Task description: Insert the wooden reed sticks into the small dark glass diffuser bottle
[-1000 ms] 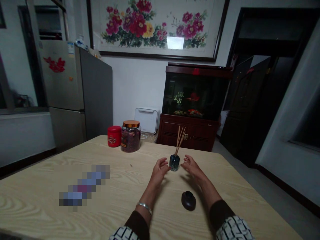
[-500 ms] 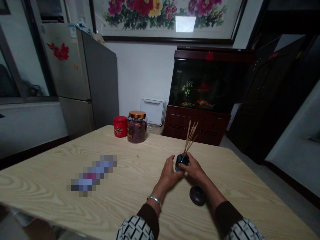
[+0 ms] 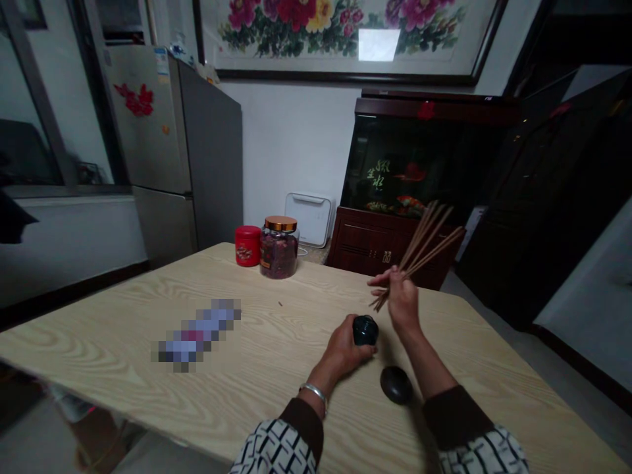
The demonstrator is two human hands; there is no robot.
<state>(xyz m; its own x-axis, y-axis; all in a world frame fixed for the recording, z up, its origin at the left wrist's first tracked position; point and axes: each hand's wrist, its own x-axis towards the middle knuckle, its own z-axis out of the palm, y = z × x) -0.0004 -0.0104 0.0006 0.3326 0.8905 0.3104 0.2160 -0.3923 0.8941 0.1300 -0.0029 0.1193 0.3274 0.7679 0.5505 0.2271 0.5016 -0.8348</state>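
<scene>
My left hand [image 3: 345, 349] is wrapped round a small dark glass diffuser bottle [image 3: 366, 330] on the wooden table. Up and to the right of it, my right hand [image 3: 402, 299] pinches a bunch of thin brown reed sticks [image 3: 425, 238]. Their lower ends hang clear of the bottle's mouth, and their upper ends fan out to the upper right. Below the right forearm, close to the bottle, lies a dark brown rounded object [image 3: 396, 385] with a smooth top.
A red canister [image 3: 247, 246] and a glass jar with a copper-coloured lid [image 3: 279, 249] stand at the table's [image 3: 266, 388] far edge. A blurred-out bluish item [image 3: 200, 334] lies to the left. Beyond are a fridge [image 3: 212, 151] and a fish tank [image 3: 385, 145].
The reed sticks have come out of the bottle, lifted up and right in my right hand. My left hand stays on the bottle. The view has shifted slightly.
</scene>
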